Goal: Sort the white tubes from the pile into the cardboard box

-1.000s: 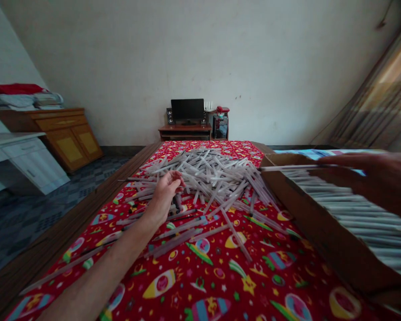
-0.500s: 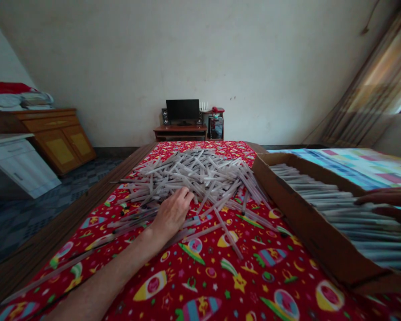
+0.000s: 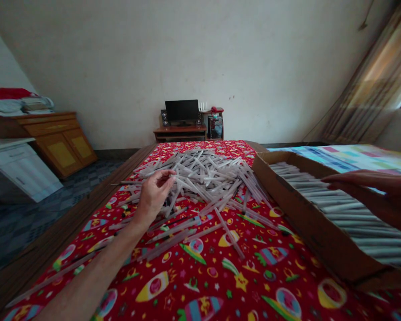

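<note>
My left hand [image 3: 155,191] is raised at the near left side of a heap of translucent plastic tubes [image 3: 200,169]. Thumb and fingertips are pinched together, and a pale tube end seems to be between them. Several slim tubes and dark-tipped sticks [image 3: 178,232] lie below it on the red patterned cloth. At the right, my right hand [image 3: 377,187] hovers with stretched fingers over a long cardboard box [image 3: 307,232]. Rows of pale grey tubes [image 3: 334,203] lie side by side inside the box. The underside of my right hand is dark and partly hidden.
The red cloth [image 3: 254,294] covers the table under heap and box. A bed with a checked sheet [image 3: 350,156] lies behind the box. A monitor [image 3: 182,110] stands on a desk at the far wall; cabinets [image 3: 63,142] stand left.
My left hand has lifted from the near edge of the heap and moved left and up, fingers pinched. My right hand has moved left and up over the tubes in the box.
</note>
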`<state>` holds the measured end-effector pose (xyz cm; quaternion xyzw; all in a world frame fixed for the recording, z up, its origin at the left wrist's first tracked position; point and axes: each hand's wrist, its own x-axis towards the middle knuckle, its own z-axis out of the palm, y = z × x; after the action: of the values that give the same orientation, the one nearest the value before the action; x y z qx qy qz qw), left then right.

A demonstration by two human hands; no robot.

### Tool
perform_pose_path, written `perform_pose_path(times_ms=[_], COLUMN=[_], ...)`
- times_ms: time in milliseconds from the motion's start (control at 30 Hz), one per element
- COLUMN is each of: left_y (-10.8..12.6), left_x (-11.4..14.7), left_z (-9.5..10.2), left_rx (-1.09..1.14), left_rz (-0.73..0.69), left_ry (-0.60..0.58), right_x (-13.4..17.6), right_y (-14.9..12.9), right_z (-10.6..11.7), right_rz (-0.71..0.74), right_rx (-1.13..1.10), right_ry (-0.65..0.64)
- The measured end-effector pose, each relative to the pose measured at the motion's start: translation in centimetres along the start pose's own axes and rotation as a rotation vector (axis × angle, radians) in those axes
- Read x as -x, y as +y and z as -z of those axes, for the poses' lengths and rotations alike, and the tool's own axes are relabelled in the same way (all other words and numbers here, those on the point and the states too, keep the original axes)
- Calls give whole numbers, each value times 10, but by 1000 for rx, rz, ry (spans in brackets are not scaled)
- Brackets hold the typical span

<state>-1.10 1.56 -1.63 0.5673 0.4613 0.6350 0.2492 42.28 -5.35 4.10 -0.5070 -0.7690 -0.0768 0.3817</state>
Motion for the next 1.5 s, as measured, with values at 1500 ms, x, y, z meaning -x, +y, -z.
perform_pose_path(times_ms=[1500], left_y=[22], left_x=[9], left_z=[-11], left_rx=[485], left_rz=[288], left_ry=[-91], right_x=[-45], right_y=[-41], right_z=[-178], right_rz=[311], right_rx=[473], right_ry=[-628])
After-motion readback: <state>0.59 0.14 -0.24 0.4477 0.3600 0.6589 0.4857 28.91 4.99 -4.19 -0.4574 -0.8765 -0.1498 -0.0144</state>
